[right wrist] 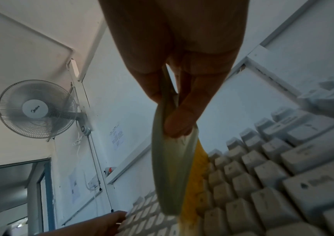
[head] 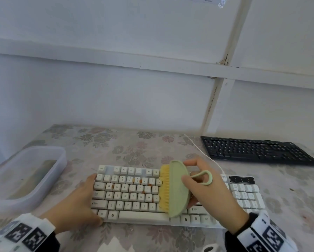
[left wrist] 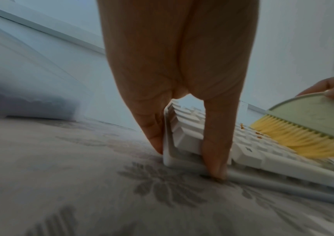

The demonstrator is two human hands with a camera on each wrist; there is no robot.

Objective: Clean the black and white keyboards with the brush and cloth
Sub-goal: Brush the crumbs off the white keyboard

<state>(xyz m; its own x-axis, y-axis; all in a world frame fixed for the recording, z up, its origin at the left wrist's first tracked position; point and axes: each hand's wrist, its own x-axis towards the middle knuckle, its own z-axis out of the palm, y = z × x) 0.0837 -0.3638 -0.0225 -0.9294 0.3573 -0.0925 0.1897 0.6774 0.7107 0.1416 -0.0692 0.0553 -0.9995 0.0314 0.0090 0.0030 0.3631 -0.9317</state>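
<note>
The white keyboard (head: pixel 134 197) lies in front of me on the flowered tablecloth, with orange crumbs (head: pixel 137 180) among its keys. My right hand (head: pixel 205 186) grips a pale green oval brush (head: pixel 178 188); its yellow bristles (head: pixel 164 186) point left and touch the keys at mid-keyboard. In the right wrist view the thumb and fingers pinch the brush (right wrist: pixel 170 167) over the keyboard (right wrist: pixel 263 183). My left hand (head: pixel 79 202) grips the keyboard's left end; its fingers (left wrist: pixel 152 127) and thumb clasp that corner (left wrist: pixel 174 143). The black keyboard (head: pixel 258 150) lies at the back right. No cloth is visible.
A clear plastic tub (head: pixel 25 171) stands at the left on the tablecloth (head: pixel 134 146). The white keyboard's cable (head: pixel 203 153) runs back toward the wall. A white panelled wall (head: pixel 116 88) closes the far side. A wall fan (right wrist: pixel 37 108) hangs overhead.
</note>
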